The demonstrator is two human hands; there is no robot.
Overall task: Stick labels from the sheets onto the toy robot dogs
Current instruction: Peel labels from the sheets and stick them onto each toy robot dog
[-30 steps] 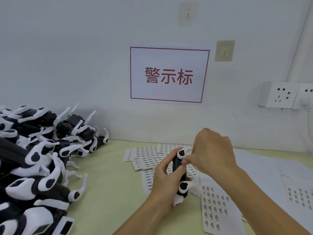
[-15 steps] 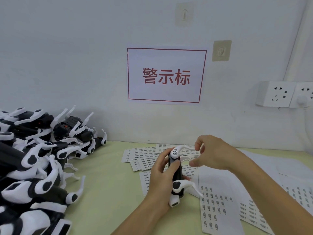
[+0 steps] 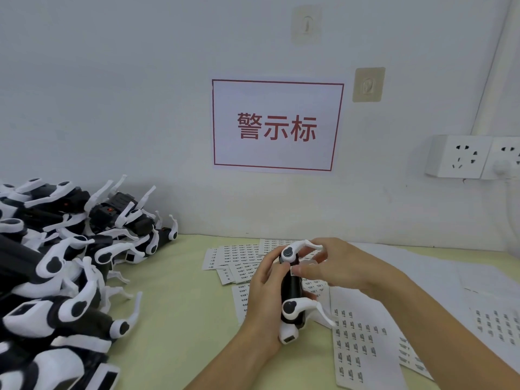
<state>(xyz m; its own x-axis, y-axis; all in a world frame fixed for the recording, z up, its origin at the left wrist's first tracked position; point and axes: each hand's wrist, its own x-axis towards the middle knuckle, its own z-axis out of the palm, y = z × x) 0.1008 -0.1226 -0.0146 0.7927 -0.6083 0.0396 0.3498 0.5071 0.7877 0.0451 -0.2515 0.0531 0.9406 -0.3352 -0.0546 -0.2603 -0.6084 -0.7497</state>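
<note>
At the lower centre of the frame the left hand (image 3: 264,299) grips a black-and-white toy dog (image 3: 292,294), fingers curled round its dark body from the left, holding it on end above the bench (image 3: 174,291) with the white head end down and its white legs sticking out to the right. The right hand (image 3: 334,267) has come back onto the toy: half a second ago it hovered off to the right with thumb and forefinger parted, and now its thumb and fingers are closed on the upper part of the body, with a small white label (image 3: 293,271) showing at the thumb tip against the black shell; whether the label is fully stuck down cannot be told. The toy itself sits where it was, in the same upright hold. Below and to the right of the hands lie white label sheets (image 3: 363,344) printed with small dark marks, and more sheets (image 3: 239,257) are fanned out just behind the hands. A heap of toy dogs (image 3: 64,266) fills the left side of the frame, unchanged. On the wall at the far centre hangs a red-bordered sign (image 3: 277,125), with power sockets (image 3: 472,157) at the upper right.
</note>
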